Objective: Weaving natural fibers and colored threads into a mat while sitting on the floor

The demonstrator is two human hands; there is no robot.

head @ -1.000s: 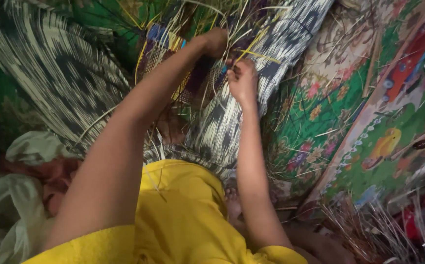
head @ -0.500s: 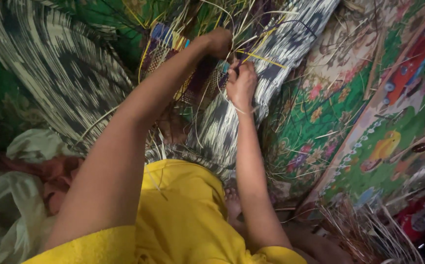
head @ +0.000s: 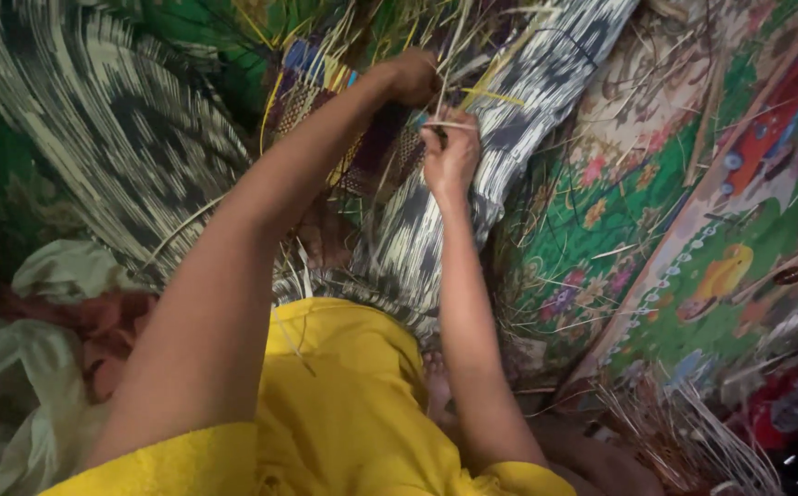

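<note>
A small woven piece (head: 344,119) of purple, yellow and blue strips lies on my lap, over a black-and-white patterned cloth (head: 114,129). Loose pale and yellow straw strips (head: 482,55) stick up from its far edge. My left hand (head: 413,75) is closed at that edge among the strips. Just to the right, my right hand (head: 451,152) pinches a thin pale strip that runs sideways between the two hands. The fingertips of both hands are partly hidden by straw.
A green floral mat (head: 693,211) with cartoon pictures covers the floor on the right, strewn with straw scraps. A bundle of straw (head: 693,441) lies at bottom right. Crumpled plastic bags (head: 13,386) sit at bottom left. My yellow garment (head: 344,404) fills the bottom centre.
My right hand has shifted slightly down and left, drawing the thin strip sideways. My left hand has stayed at the weave's edge.
</note>
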